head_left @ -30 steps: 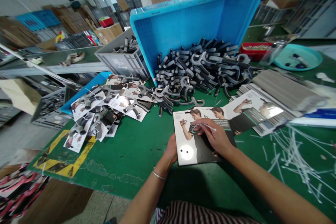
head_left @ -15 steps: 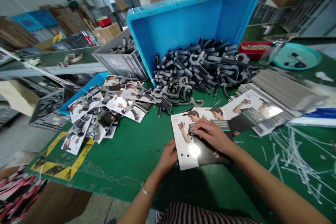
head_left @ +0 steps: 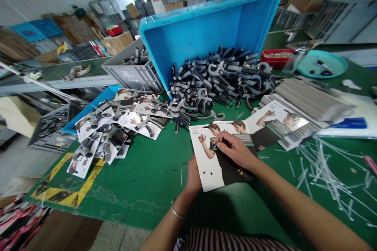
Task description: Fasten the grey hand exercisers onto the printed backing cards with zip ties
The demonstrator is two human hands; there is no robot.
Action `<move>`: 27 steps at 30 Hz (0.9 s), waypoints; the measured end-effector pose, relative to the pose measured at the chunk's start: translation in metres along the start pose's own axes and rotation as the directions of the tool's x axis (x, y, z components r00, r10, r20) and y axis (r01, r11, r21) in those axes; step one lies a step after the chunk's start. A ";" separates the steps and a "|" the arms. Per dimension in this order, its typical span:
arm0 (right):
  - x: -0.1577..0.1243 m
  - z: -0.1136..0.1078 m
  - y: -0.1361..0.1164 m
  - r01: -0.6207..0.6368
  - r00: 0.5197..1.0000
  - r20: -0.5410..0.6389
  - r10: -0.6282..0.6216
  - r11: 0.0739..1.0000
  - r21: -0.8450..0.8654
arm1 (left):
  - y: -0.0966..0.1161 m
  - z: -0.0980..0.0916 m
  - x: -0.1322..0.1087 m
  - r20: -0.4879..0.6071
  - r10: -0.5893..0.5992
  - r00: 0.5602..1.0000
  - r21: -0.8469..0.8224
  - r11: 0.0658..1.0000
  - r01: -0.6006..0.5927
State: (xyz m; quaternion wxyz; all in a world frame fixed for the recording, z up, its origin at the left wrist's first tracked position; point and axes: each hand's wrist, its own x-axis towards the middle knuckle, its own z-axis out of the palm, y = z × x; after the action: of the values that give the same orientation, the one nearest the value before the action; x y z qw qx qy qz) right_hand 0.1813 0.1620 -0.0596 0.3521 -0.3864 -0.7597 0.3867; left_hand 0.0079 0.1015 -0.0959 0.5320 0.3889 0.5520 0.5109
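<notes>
My left hand [head_left: 194,176] is at the lower left edge of a printed backing card [head_left: 213,180], its fingers mostly hidden underneath as it holds the card tilted above the table. Over the card's face, my right hand [head_left: 234,151] is closed in a pinch. A thin pale tip, which looks like a cable tie, shows at its fingertips. Two small dark holes are visible low on the card. Another printed card [head_left: 273,121] lies to the right on a stack. Beyond the hands, hand grip strengtheners [head_left: 206,74] spill from a tipped blue crate [head_left: 194,33].
Carded grip strengtheners [head_left: 141,121] lie heaped at left. Loose white cable ties [head_left: 324,172] are scattered at right. Behind them are stacked cards [head_left: 312,98], a red box [head_left: 277,60] and a turquoise tray [head_left: 338,66]. A grey crate [head_left: 138,74] stands beside the blue one.
The view has shifted slightly. My left hand has moved a little further under the card's edge. My right hand keeps its pinch over nearly the same spot on the card.
</notes>
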 end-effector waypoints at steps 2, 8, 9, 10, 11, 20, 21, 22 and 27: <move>0.000 -0.002 0.002 -0.010 1.000 -0.026 0.012 0.998 0.058 | 0.007 -0.002 -0.003 0.016 0.059 0.998 0.054 0.997 -0.060; -0.004 -0.005 0.003 0.136 0.988 0.079 -0.135 0.991 -0.012 | 0.008 -0.004 0.002 0.073 -0.065 0.995 0.020 0.998 0.064; -0.006 -0.006 0.003 0.168 0.982 0.097 -0.164 0.985 -0.037 | 0.006 -0.004 0.002 0.051 -0.076 0.996 -0.003 0.997 0.076; -0.008 -0.006 0.002 0.199 0.974 0.117 -0.191 0.978 -0.057 | 0.003 -0.005 0.001 0.031 -0.079 0.996 -0.021 0.997 0.080; -0.010 -0.007 0.001 0.226 0.967 0.139 -0.215 0.971 -0.074 | 0.000 -0.005 0.000 0.011 -0.079 0.997 -0.035 0.996 0.079; -0.015 -0.007 0.001 0.256 0.957 0.179 -0.230 0.956 -0.140 | 0.005 -0.011 -0.001 0.093 -0.116 0.989 0.003 0.993 0.117; -0.015 -0.007 0.001 0.251 0.959 0.169 -0.227 0.958 -0.136 | 0.008 -0.011 -0.001 0.100 -0.110 0.989 0.021 0.994 0.108; -0.015 -0.007 0.002 0.244 0.962 0.158 -0.222 0.961 -0.132 | 0.011 -0.010 -0.001 0.103 -0.102 0.989 0.038 0.994 0.098; -0.016 -0.008 0.001 0.226 0.970 0.123 -0.210 0.965 -0.133 | 0.022 -0.005 -0.002 0.015 -0.015 1.000 0.065 0.998 0.014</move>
State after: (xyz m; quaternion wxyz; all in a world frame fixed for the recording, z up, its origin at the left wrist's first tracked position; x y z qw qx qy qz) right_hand 0.1953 0.1515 -0.0605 0.3217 -0.3038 -0.8418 0.3093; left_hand 0.0006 0.1030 -0.0749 0.5269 0.4060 0.5669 0.4860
